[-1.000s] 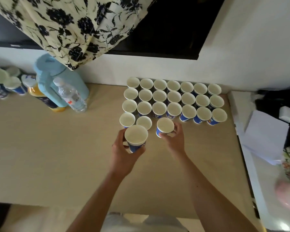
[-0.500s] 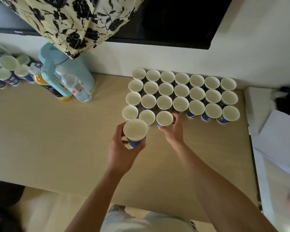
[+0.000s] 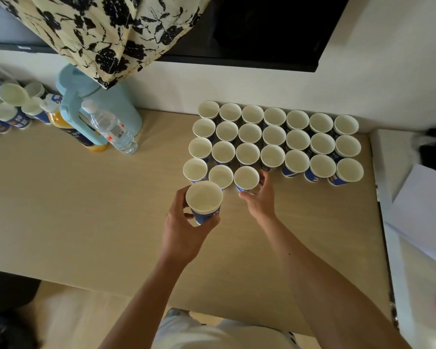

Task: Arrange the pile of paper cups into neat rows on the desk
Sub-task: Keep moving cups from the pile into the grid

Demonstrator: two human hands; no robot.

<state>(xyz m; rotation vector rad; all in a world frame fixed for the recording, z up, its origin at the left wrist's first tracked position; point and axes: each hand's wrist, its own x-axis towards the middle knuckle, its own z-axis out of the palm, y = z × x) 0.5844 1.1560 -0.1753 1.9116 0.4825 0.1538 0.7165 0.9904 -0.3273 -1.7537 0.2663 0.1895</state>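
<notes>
– Two hands at work: the left hand grips one blue paper cup above the desk.
– And the right?
– The right hand curls round the third cup of the front row, just before three full rows. Loose cups lie far left, past a jug.
</notes>
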